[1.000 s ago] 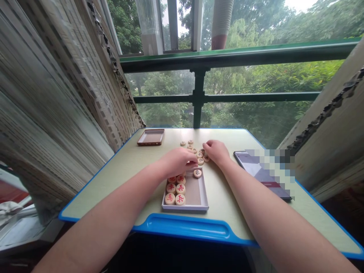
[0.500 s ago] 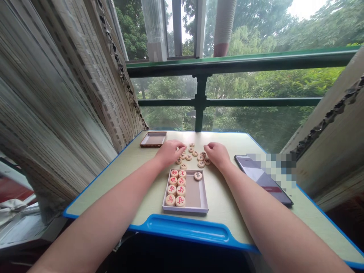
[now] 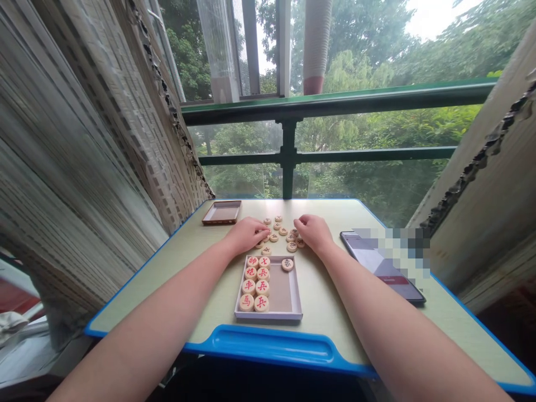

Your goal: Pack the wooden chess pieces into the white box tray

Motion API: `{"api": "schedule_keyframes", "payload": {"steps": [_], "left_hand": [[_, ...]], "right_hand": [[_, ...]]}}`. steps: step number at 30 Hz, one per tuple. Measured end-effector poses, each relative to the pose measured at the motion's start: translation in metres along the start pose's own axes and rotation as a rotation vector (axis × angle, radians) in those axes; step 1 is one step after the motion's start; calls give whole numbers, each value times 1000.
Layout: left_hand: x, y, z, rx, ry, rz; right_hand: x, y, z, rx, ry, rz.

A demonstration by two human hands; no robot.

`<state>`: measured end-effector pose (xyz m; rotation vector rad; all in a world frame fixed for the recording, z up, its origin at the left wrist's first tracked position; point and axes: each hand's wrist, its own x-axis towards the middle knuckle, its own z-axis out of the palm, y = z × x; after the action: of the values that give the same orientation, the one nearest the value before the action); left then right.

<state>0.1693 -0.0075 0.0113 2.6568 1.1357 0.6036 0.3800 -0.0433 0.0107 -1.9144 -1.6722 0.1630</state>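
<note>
Small round wooden xiangqi pieces (image 3: pixel 283 231) lie in a loose group on the table. At the group's left edge, my left hand (image 3: pixel 248 233) bends over the pieces with its fingers closed, covering some of them. My right hand (image 3: pixel 315 230) is curled closed at the right edge, its fingertips by a few pieces. What either hand grips, if anything, is hidden. Nearer to me is an open box tray (image 3: pixel 298 290). Two columns of red-marked pieces (image 3: pixel 262 288) fill its left side, and one dark-marked piece (image 3: pixel 287 264) sits in its top right corner.
A shallow box lid (image 3: pixel 222 213) lies at the table's back left. To the right of my right forearm rests a phone (image 3: pixel 377 262). The table (image 3: pixel 167 279) has a blue rim with a molded trough (image 3: pixel 272 343) at the front. Curtains (image 3: pixel 104 111) and a green railing (image 3: pixel 347 106) stand around it.
The view has tilted and shifted slightly. My left hand has drawn a little toward me, uncovering a piece at the back left. My right hand stays curled beside the pieces.
</note>
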Motion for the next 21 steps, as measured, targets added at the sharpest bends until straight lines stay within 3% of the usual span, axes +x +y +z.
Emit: {"api": "schedule_keyframes", "payload": {"steps": [6, 14, 21], "left_hand": [[1, 3, 3, 40, 99, -110], [1, 4, 5, 11, 38, 11], [-1, 4, 1, 11, 30, -28]], "right_hand": [[-1, -2, 0, 11, 24, -6], [-1, -4, -1, 14, 31, 3], [-2, -4, -2, 10, -9, 5]]}}
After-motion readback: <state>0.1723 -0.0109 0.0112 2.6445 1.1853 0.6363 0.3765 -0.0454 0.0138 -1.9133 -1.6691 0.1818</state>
